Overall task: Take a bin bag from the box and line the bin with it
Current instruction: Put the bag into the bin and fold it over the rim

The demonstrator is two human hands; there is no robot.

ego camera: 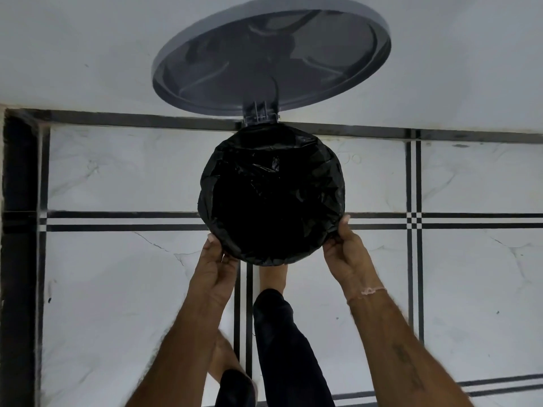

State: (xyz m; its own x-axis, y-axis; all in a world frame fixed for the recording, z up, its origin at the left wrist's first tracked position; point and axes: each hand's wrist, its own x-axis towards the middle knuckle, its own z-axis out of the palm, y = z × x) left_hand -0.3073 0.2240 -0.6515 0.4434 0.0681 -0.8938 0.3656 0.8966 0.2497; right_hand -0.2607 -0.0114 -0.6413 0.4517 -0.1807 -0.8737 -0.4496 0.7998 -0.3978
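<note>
I look straight down on a round bin whose grey lid stands flipped up against the wall on its hinge. A black bin bag fills the bin's opening, and its edge is folded out over the whole rim, hiding the bin body. My left hand grips the bag's folded edge at the near left of the rim. My right hand grips the edge at the near right. The box of bags is not in view.
The floor is white marble tile with black double stripes. A white wall rises behind the bin, and a dark strip runs down the left side. My foot is pushed under the bin's front; my dark-trousered leg is below.
</note>
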